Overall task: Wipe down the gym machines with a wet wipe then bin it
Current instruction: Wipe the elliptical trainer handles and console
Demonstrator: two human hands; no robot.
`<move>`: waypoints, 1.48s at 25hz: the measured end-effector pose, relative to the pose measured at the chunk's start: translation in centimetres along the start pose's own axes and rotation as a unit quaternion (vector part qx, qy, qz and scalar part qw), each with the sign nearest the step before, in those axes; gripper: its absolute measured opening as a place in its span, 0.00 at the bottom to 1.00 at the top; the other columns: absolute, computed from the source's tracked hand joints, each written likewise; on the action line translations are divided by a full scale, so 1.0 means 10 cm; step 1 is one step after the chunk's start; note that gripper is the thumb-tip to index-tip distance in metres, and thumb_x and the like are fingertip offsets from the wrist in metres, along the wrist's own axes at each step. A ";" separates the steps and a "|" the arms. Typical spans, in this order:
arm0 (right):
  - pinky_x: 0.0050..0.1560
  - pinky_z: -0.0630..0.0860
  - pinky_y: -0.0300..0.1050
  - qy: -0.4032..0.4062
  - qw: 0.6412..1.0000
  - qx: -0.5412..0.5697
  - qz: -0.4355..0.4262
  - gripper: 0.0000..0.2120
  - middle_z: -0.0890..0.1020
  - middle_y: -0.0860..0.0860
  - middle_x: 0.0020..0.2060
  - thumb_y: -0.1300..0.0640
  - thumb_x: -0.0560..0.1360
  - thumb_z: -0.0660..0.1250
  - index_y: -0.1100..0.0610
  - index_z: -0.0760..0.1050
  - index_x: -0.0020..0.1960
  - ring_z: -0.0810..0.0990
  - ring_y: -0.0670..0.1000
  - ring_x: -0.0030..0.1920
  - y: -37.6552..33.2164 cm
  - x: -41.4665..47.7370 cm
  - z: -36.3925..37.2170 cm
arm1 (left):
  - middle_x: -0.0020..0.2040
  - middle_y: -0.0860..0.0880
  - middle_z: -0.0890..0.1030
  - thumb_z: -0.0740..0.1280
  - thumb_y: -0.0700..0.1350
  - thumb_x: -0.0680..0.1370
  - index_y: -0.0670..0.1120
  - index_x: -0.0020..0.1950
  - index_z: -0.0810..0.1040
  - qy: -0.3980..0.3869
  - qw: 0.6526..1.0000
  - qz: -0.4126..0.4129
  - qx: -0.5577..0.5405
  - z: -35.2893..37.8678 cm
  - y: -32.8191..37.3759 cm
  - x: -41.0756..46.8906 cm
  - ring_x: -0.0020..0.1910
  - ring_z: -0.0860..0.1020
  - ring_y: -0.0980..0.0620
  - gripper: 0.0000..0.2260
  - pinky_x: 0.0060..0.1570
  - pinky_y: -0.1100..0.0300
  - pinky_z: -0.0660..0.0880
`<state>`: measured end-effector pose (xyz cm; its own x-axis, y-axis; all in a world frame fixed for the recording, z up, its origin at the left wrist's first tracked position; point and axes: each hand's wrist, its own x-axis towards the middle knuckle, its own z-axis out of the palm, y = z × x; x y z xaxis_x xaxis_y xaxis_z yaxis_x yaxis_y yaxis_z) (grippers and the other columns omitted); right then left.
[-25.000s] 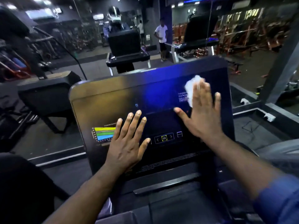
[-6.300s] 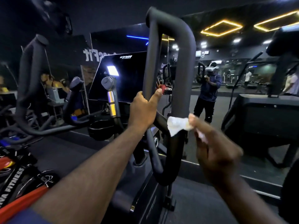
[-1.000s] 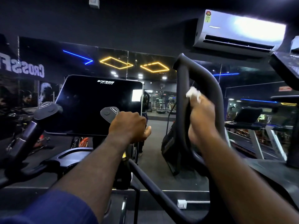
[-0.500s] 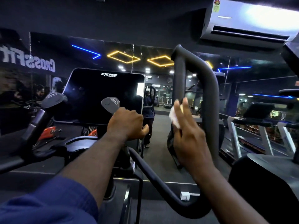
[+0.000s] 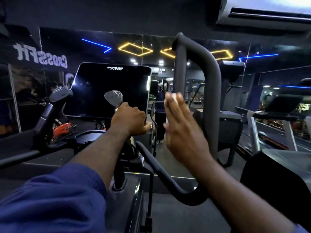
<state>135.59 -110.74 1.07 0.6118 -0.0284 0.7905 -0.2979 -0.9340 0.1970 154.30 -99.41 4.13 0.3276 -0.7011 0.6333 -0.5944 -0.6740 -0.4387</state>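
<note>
Carries a small crumpled white wet wipe [image 5: 173, 96] behind the straight, close-set fingers [image 5: 175, 111] of the blurred right hand [image 5: 183, 137], just left of the thick matte-black loop handlebar [image 5: 212, 84]. Curls the left hand [image 5: 129, 122] round a short grey-capped grip [image 5: 114, 98], before the glossy black console screen [image 5: 101, 91].

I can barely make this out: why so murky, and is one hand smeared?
Head view: dim gym, yellow neon diamonds glowing in the mirror; right hand and wet wipe motion-blurred; left hand, gripping a handle, sharp.
</note>
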 end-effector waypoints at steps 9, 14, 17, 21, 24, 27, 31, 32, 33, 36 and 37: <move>0.81 0.48 0.60 -0.010 0.993 -0.116 0.035 0.41 0.46 0.51 0.85 0.46 0.81 0.65 0.55 0.47 0.85 0.48 0.50 0.84 -0.04 -1.10 0.19 | 0.30 0.51 0.77 0.52 0.68 0.77 0.51 0.35 0.76 0.008 1.000 -0.005 0.029 0.16 0.04 -0.02 0.32 0.75 0.50 0.26 0.51 0.49 0.68; 0.82 0.41 0.60 -0.015 0.990 -0.063 0.124 0.46 0.63 0.59 0.80 0.41 0.77 0.66 0.61 0.48 0.84 0.61 0.56 0.81 -0.14 -0.69 0.03 | 0.28 0.51 0.76 0.50 0.69 0.76 0.51 0.34 0.76 0.019 0.999 -0.015 0.030 0.22 0.05 -0.01 0.30 0.74 0.50 0.27 0.52 0.50 0.67; 0.81 0.35 0.57 -0.032 0.981 -0.037 0.186 0.27 0.82 0.50 0.51 0.41 0.78 0.63 0.57 0.68 0.69 0.83 0.52 0.58 -0.16 -0.25 -0.07 | 0.27 0.52 0.74 0.51 0.70 0.76 0.51 0.33 0.75 0.015 0.999 -0.014 0.027 0.23 0.04 -0.02 0.30 0.74 0.51 0.27 0.53 0.50 0.68; 0.81 0.37 0.54 -0.040 0.989 -0.022 0.140 0.19 0.79 0.46 0.47 0.44 0.78 0.66 0.53 0.68 0.63 0.83 0.49 0.54 -0.03 -0.39 -0.15 | 0.28 0.52 0.73 0.51 0.70 0.77 0.51 0.34 0.74 0.017 1.000 -0.013 0.020 0.20 0.06 -0.03 0.31 0.74 0.51 0.27 0.54 0.50 0.68; 0.81 0.35 0.62 -0.021 0.993 -0.074 0.094 0.28 0.77 0.52 0.64 0.47 0.80 0.65 0.59 0.65 0.75 0.76 0.52 0.71 0.00 -0.75 -0.13 | 0.28 0.52 0.72 0.52 0.70 0.77 0.51 0.34 0.74 0.021 0.999 -0.018 0.018 0.20 0.05 -0.05 0.32 0.74 0.50 0.26 0.55 0.49 0.69; 0.79 0.34 0.65 -0.020 0.988 -0.117 0.101 0.30 0.63 0.55 0.81 0.44 0.85 0.53 0.58 0.57 0.82 0.59 0.52 0.82 0.04 -0.91 -0.09 | 0.27 0.52 0.72 0.52 0.70 0.78 0.51 0.34 0.74 0.017 1.000 -0.015 0.022 0.20 0.06 -0.06 0.31 0.73 0.51 0.26 0.55 0.50 0.69; 0.78 0.38 0.71 -0.005 0.981 -0.160 0.110 0.31 0.44 0.53 0.85 0.40 0.86 0.50 0.58 0.64 0.80 0.44 0.54 0.84 0.18 -0.84 -0.14 | 0.27 0.52 0.72 0.53 0.69 0.78 0.52 0.33 0.74 0.022 0.999 -0.020 0.016 0.19 0.04 -0.04 0.30 0.73 0.52 0.26 0.54 0.50 0.69; 0.78 0.37 0.71 -0.021 0.980 -0.169 0.106 0.31 0.41 0.53 0.85 0.39 0.85 0.50 0.59 0.67 0.78 0.41 0.53 0.84 0.19 -0.80 -0.14 | 0.26 0.52 0.72 0.53 0.69 0.78 0.52 0.33 0.74 0.021 0.999 -0.021 0.014 0.20 0.04 -0.05 0.30 0.73 0.52 0.26 0.54 0.50 0.69; 0.78 0.36 0.71 -0.031 0.978 -0.175 0.105 0.31 0.40 0.54 0.84 0.38 0.85 0.50 0.59 0.70 0.75 0.40 0.53 0.84 0.18 -0.78 -0.15 | 0.26 0.52 0.72 0.53 0.69 0.78 0.52 0.33 0.73 0.021 1.000 -0.020 0.013 0.21 0.05 -0.06 0.29 0.72 0.52 0.26 0.54 0.50 0.69; 0.76 0.34 0.74 -0.061 0.971 -0.196 0.124 0.31 0.42 0.55 0.84 0.34 0.82 0.53 0.57 0.75 0.69 0.35 0.54 0.83 0.14 -0.66 -0.17 | 0.26 0.52 0.72 0.53 0.69 0.78 0.52 0.32 0.73 0.028 0.999 -0.022 0.016 0.19 0.06 -0.07 0.29 0.71 0.52 0.26 0.54 0.50 0.69; 0.76 0.34 0.75 -0.087 0.964 -0.216 0.127 0.32 0.44 0.55 0.85 0.32 0.81 0.55 0.56 0.76 0.69 0.33 0.54 0.83 0.15 -0.57 -0.18 | 0.26 0.52 0.72 0.53 0.69 0.78 0.52 0.32 0.73 0.027 0.999 -0.023 0.015 0.19 0.05 -0.07 0.29 0.71 0.53 0.26 0.54 0.50 0.69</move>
<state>130.36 -111.30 -2.13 0.5818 -0.3302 0.7433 -0.7084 -0.6548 0.2635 155.15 -99.73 2.23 0.3138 -0.6557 0.6867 -0.5574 -0.7128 -0.4258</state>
